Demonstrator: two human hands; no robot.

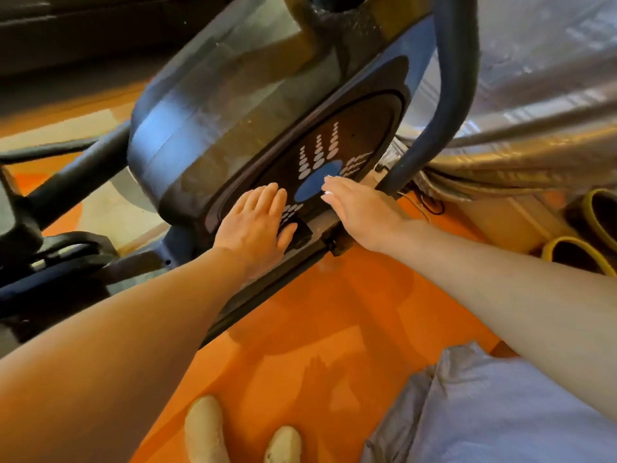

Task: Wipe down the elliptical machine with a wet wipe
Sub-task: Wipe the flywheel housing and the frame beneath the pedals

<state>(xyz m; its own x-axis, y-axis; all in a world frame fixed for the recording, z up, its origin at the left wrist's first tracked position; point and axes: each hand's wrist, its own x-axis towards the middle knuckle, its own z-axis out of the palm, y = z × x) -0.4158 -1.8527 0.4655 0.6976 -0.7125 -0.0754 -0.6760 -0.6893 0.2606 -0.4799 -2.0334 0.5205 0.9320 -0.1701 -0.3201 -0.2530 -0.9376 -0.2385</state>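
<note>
The elliptical machine's grey housing (213,105) fills the upper middle, with a dark oval side panel (360,128) bearing a blue spot and rows of pale ovals. My left hand (257,225) lies flat on the lower edge of that panel, fingers spread slightly. My right hand (357,208) rests flat beside the blue spot, fingers together and pointing up-left. No wet wipe shows in either hand; anything under the palms is hidden.
A blue curved frame tube (457,81) runs down to the right of the panel. A silvery curtain (534,135) hangs at right, with two yellow-rimmed shoes (587,235) below it. Orange floor (334,295) spreads beneath. Black pedal arms (66,182) stand at left; grey cloth (484,412) lies bottom right.
</note>
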